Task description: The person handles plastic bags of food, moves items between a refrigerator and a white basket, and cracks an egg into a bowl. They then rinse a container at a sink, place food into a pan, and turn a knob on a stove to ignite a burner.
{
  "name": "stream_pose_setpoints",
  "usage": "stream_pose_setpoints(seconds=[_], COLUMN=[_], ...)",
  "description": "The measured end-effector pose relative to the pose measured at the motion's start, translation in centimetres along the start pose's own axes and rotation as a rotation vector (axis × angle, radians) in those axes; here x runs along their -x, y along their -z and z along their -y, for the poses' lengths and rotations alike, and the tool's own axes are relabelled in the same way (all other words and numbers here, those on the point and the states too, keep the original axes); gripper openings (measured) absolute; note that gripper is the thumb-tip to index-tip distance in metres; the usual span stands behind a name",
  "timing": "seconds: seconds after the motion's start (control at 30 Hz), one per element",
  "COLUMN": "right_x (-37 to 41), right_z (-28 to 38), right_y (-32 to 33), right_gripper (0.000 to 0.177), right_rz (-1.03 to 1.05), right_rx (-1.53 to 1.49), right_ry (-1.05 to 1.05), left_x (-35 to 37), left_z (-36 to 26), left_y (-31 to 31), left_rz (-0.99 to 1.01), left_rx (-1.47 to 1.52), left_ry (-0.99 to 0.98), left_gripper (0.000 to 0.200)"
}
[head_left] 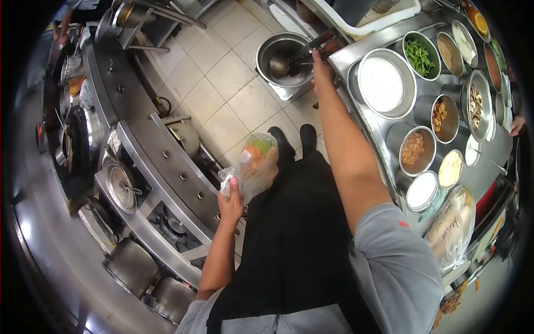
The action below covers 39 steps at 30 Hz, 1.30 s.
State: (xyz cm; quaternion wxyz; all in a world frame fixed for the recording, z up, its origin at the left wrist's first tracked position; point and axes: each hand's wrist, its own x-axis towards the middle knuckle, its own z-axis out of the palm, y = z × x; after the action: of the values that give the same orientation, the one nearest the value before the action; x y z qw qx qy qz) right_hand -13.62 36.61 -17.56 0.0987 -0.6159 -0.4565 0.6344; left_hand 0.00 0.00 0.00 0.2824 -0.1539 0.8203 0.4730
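Observation:
Low in front of my body, my left hand (231,201) is closed round the gathered neck of a clear plastic bag (259,161), which shows orange and green contents. My right arm reaches forward, and my right hand (321,75) is at the dark handles (320,42) of utensils. These utensils stand in a metal pot (283,47) near the tiled floor; a round ladle bowl (279,65) shows inside it. The fingers of my right hand are partly hidden, and its exact grip is too small to make out.
On the right, a steel counter (384,133) bears a white-filled container (381,83), chopped greens (418,57) and several other food containers. At left stands a stove (172,222) with pans and a lidded pot (121,183). A person's arm (64,28) shows top left, another person's hand (518,125) far right.

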Motion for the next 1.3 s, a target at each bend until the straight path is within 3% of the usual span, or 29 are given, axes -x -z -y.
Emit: stream_pose_setpoints(seconds=[0.07, 0.17, 0.2, 0.27, 0.3, 0.33, 0.4, 0.43, 0.5, 0.57, 0.63, 0.7, 0.73, 0.77, 0.83, 0.87, 0.93, 0.97, 1.0, 1.03, 1.1, 1.13, 1.17, 1.23, 1.27, 1.3], right_x=[1.5, 1.6, 3.7, 6.7, 7.9, 12.3, 19.2, 20.7, 23.8, 25.3, 26.3, 28.0, 29.2, 29.3, 28.9, 28.9, 32.1, 33.2, 33.9, 33.4, 38.1, 39.5, 41.2, 43.8, 45.3, 46.3], right_z=[1.5, -3.0, -2.7, -5.2, -8.5, -6.5, -3.5, -5.8, -4.9, -3.7, -1.8, 0.6, 2.2, 1.8, 0.4, 0.3, 3.4, 4.8, 5.8, 5.5, 9.7, 10.9, 12.2, 13.1, 12.2, 11.9], right_y=[0.8, 2.3, 3.1, 5.7, 6.5, 9.0, 11.5, 11.3, 11.7, 10.8, 10.5, 10.9, 10.8, 10.3, 9.0, 8.8, 10.2, 11.1, 11.5, 10.6, 13.8, 14.2, 15.2, 15.6, 14.2, 13.7], right_gripper=[0.091, 0.092, 0.091, 0.093, 0.094, 0.098, 0.109, 0.115, 0.118, 0.115, 0.105, 0.093, 0.067, 0.067, 0.043, 0.026, 0.018, 0.015, 0.013, 0.018, 0.018, 0.018, 0.021, 0.025, 0.029, 0.033], right_rz=[0.246, 0.222, 0.258, 0.562, 0.749, 0.953, 1.166, 1.136, 1.03, 0.847, 0.834, 0.859, 0.829, 0.818, 0.773, 0.741, 0.635, 0.618, 0.598, 0.516, 0.361, 0.339, 0.361, 0.333, 0.135, -0.063], right_rx=[-0.012, 0.08, 0.223, 0.556, 0.422, 0.534, 0.662, 0.661, 0.723, 0.724, 0.669, 0.64, 0.574, 0.589, 0.729, 0.577, 0.357, 0.354, 0.346, 0.135, 0.218, 0.182, 0.23, 0.272, 0.257, 0.241], right_ry=[-0.03, -0.112, -0.006, 0.395, 0.531, 0.642, 0.836, 1.009, 1.083, 1.156, 1.293, 1.511, 1.568, 1.6, 1.617, 1.66, 1.657, 1.613, 1.57, 1.664, 1.623, 1.585, 1.564, 1.55, 1.582, 1.603], left_x=[-0.6, 0.8, 0.7, 0.5, 0.5, 0.9, 1.8, 2.3, 3.3, 4.4, 4.7, 6.1, 6.8, 7.1, 7.7, 7.6, 7.3, 8.1, 8.8, 9.4, 8.5, 6.1, 7.4, 5.8, 6.8, 8.2], left_z=[-0.7, -1.4, -1.5, -1.8, -2.5, -3.6, -5.9, -6.9, -8.8, -11.3, -13.9, -16.8, -17.6, -18.0, -18.7, -18.8, -19.6, -21.4, -22.6, -23.2, -23.0, -21.6, -21.2, -17.7, -18.4, -19.4], left_y=[-0.7, -1.3, -1.5, -1.8, -1.9, -2.0, -2.2, -2.5, -2.9, -2.8, -1.4, -0.4, 0.0, 0.2, 0.3, 0.7, 2.7, 3.6, 4.2, 4.5, 4.3, 5.6, 4.6, 2.2, 0.2, -2.3], left_rz=[-0.041, -0.013, -0.008, 0.054, 0.063, 0.101, 0.178, 0.193, 0.185, 0.136, 0.296, 0.408, 0.504, 0.511, 0.654, 0.63, 0.507, 0.607, 0.569, 0.7, 0.556, 0.698, 0.779, 0.838, 0.875, 0.724], left_rx=[-0.012, -0.002, -0.003, -0.037, -0.042, -0.021, 0.09, 0.085, 0.174, 0.194, 0.374, 0.379, 0.378, 0.396, 0.442, 0.42, 0.262, 0.31, 0.319, 0.434, 0.153, -0.293, -0.525, -0.213, -0.214, -0.097], left_ry=[-0.215, -0.123, -0.135, -0.109, -0.121, -0.125, -0.075, -0.083, -0.048, -0.1, -0.097, -0.173, -0.216, -0.245, -0.366, -0.443, -0.777, -0.835, -0.977, -1.055, -1.24, -1.326, -1.343, -1.38, -1.4, -1.382], left_gripper=[0.039, 0.04, 0.04, 0.035, 0.035, 0.034, 0.03, 0.03, 0.04, 0.035, 0.028, 0.025, 0.021, 0.021, 0.016, 0.011, 0.019, 0.034, 0.057, 0.09, 0.15, 0.149, 0.14, 0.107, 0.107, 0.084])
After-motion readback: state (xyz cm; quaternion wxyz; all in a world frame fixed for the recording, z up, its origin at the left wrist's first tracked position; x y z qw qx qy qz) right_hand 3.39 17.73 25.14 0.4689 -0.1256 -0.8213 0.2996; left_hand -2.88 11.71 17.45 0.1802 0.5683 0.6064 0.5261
